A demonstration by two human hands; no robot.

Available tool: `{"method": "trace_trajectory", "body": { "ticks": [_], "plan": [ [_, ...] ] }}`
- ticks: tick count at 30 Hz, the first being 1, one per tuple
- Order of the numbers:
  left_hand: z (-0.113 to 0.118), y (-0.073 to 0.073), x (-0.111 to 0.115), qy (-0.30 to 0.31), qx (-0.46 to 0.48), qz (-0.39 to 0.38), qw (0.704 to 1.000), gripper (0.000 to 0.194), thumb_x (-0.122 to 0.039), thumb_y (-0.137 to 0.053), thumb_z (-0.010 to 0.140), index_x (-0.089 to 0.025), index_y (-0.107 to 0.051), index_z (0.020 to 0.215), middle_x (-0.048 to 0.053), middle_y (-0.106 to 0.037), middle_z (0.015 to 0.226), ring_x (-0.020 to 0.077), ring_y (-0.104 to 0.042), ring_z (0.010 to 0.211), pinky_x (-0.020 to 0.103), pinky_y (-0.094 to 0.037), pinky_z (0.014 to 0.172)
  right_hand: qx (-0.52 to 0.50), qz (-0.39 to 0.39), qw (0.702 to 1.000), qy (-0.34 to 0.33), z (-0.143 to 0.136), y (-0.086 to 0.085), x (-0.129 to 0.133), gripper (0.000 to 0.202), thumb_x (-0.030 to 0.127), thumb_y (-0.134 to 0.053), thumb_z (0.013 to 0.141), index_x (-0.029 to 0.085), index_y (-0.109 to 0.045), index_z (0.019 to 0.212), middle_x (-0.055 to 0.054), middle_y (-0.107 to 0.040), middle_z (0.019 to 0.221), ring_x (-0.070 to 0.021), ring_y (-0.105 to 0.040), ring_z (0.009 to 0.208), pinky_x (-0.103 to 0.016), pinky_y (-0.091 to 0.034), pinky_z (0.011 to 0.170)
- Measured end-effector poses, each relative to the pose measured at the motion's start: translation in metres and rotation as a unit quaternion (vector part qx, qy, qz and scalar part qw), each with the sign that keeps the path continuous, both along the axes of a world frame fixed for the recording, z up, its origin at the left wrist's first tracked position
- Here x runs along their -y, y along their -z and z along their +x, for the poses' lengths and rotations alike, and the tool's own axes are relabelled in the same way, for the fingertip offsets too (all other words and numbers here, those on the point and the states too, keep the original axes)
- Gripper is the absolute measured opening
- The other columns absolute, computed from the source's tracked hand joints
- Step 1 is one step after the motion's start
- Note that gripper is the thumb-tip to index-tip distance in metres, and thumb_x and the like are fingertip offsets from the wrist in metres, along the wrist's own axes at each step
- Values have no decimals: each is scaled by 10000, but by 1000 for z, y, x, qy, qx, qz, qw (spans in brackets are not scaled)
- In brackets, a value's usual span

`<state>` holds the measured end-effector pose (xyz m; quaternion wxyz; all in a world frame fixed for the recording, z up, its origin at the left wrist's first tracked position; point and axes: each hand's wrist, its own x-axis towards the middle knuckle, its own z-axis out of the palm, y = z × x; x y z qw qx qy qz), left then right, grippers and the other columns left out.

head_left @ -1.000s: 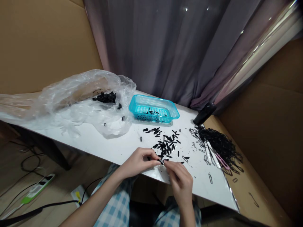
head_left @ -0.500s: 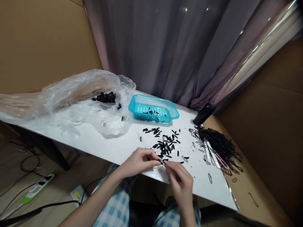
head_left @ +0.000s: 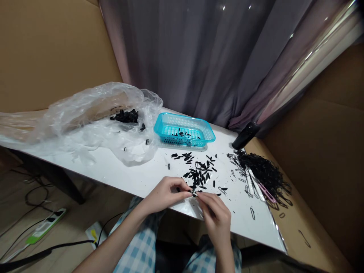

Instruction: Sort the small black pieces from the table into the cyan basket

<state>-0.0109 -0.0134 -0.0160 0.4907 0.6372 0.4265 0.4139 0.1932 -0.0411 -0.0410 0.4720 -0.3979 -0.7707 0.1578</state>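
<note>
Near the front edge of the white table (head_left: 119, 171), my left hand (head_left: 167, 194) and my right hand (head_left: 215, 212) meet fingertip to fingertip. Between them is a small dark piece (head_left: 194, 193), pinched from both sides; its exact shape is too small to tell. Just beyond my fingers lies a loose pile of small black pieces (head_left: 199, 175). Farther back stands a turquoise basket (head_left: 184, 145) with several black pieces inside.
A clear plastic bag (head_left: 96, 132) holding black pieces covers the left side. On the right are a black cylinder (head_left: 245, 136), a heap of black loops (head_left: 264, 172) and a pink-handled tool (head_left: 267, 193). Cardboard walls flank the table.
My fingertips have shifted slightly around the small piece, and a pale glint now shows between them. Otherwise the hands and objects stay nearly where they were.
</note>
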Motion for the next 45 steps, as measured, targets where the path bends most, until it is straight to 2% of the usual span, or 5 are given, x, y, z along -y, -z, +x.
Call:
{"method": "trace_trajectory", "body": {
  "ticks": [8,28,34,45],
  "plan": [
    [-1,2,1,2,-20,14,1000,84,-232,-713,807,-148,-713,800,25,-721,805,172,-654,792,241,-480,719,11,-2,1000,-2,1,-3,0,243,95,-534,948,261,-678,1050,-31,-737,971,-187,-670,867,-304,-532,737],
    [0,0,-1,22,-21,-18,999,135,-277,-717,796,-143,-712,791,46,-727,817,189,-658,795,259,-499,708,2,5,1000,14,-2,-5,1,228,126,-537,947,250,-708,1034,-34,-752,940,-183,-694,832,-300,-541,718],
    [1,-2,0,44,-50,11,998,92,-248,-733,787,-156,-722,789,26,-729,790,179,-659,776,248,-493,715,-7,2,1000,14,-2,-6,2,230,127,-536,949,248,-711,1036,-51,-748,937,-198,-695,841,-313,-552,716],
    [2,-2,1,25,2,-20,999,204,-232,-729,801,-180,-747,997,29,-736,855,182,-676,834,270,-514,763,-36,2,999,40,-2,-2,2,216,116,-558,940,240,-700,1045,-61,-737,954,-200,-692,876,-304,-558,726]
  ]
}}
